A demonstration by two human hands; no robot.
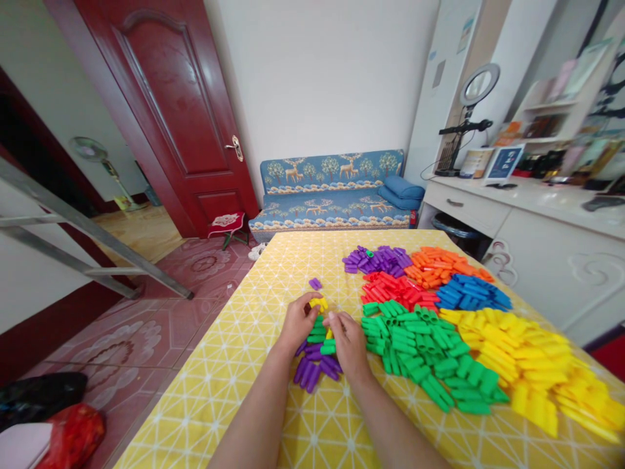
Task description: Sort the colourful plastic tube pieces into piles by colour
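Observation:
My left hand (pixel 297 320) is closed around a yellow piece (pixel 319 303) at the middle of the patterned yellow cloth (pixel 234 371). Close by on the right, my right hand (pixel 347 339) has its fingers pinched together; whatever is between them is too small to make out. Between and below the hands lie green pieces (pixel 317 331) and purple pieces (pixel 307 372). Part of another yellow piece shows beside my right fingers. A few purple pieces (pixel 315 284) lie just beyond my left hand.
Piles of green (pixel 424 345), yellow (pixel 527 358), blue (pixel 471 293), red (pixel 398 291), orange (pixel 442 266) and purple tubes (pixel 381 260) spread across the table's right side. Behind stand a blue sofa (pixel 332 195) and, at right, a white dresser (pixel 551 241).

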